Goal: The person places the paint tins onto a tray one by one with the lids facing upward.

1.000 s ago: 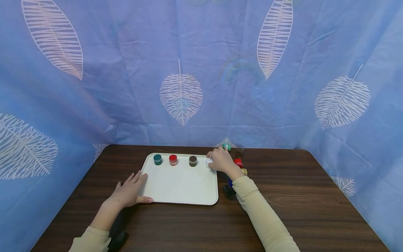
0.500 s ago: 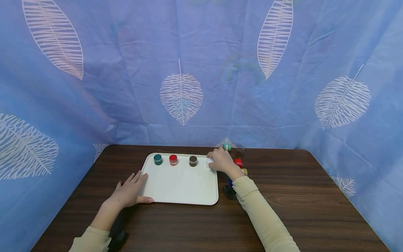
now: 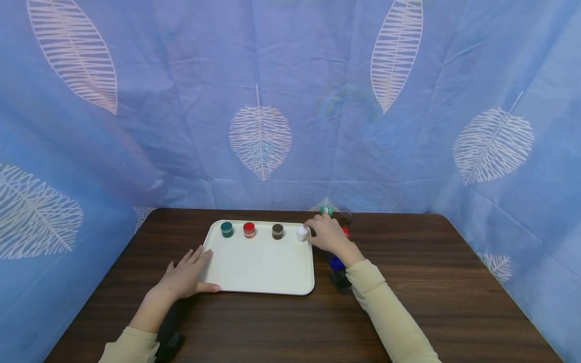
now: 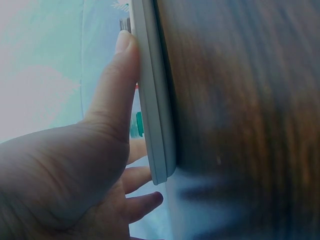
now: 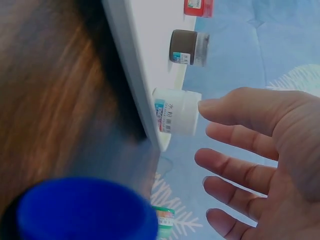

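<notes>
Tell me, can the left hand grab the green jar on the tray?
Probably yes: the left hand is at the left edge of the tray, the green jar stands ahead, and nothing visible is between them.

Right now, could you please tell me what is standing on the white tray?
A teal jar, a red jar, a brown jar and a white jar stand on the tray; its surface beneath them is covered.

Just beside the right hand, the white jar bears a label with Chinese characters, seemingly 水粉; farther off, the brown jar and red jar carry illegible print.
</notes>
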The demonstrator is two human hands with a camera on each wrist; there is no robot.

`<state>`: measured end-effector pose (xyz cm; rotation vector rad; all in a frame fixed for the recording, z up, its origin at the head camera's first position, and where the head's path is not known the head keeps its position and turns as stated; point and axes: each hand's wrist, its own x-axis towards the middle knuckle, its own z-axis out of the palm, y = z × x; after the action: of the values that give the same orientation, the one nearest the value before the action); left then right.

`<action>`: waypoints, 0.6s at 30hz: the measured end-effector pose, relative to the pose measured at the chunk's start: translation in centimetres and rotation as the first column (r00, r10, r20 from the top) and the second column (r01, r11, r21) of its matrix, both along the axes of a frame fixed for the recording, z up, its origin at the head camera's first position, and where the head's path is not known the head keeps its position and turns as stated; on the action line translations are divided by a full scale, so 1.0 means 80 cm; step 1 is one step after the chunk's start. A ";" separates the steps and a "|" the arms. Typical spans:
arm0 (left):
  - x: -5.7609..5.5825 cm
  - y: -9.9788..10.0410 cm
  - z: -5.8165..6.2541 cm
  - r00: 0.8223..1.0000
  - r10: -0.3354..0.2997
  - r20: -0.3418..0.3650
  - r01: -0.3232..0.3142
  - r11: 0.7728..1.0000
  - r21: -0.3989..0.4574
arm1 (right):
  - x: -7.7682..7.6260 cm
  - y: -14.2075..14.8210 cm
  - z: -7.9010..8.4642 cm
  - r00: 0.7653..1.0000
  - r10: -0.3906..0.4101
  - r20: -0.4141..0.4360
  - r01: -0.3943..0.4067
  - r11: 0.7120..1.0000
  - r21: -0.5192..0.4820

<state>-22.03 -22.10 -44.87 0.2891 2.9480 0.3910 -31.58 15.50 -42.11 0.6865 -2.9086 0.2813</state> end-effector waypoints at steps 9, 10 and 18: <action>0.001 0.002 0.001 1.000 -0.001 0.001 0.001 1.000 0.006 | 0.028 0.024 0.002 1.000 0.002 0.014 -0.001 1.000 -0.022; 0.001 0.002 0.001 1.000 0.000 0.003 0.000 1.000 0.007 | 0.032 0.027 0.002 1.000 0.003 0.014 -0.003 1.000 -0.028; 0.002 0.004 0.004 1.000 0.007 0.015 -0.007 1.000 0.000 | 0.055 0.049 -0.005 0.999 0.029 -0.023 -0.030 0.999 -0.020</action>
<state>-21.89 -21.78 -44.54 0.2751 2.9347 0.3929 -27.17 19.40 -42.49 0.7251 -2.8723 0.3041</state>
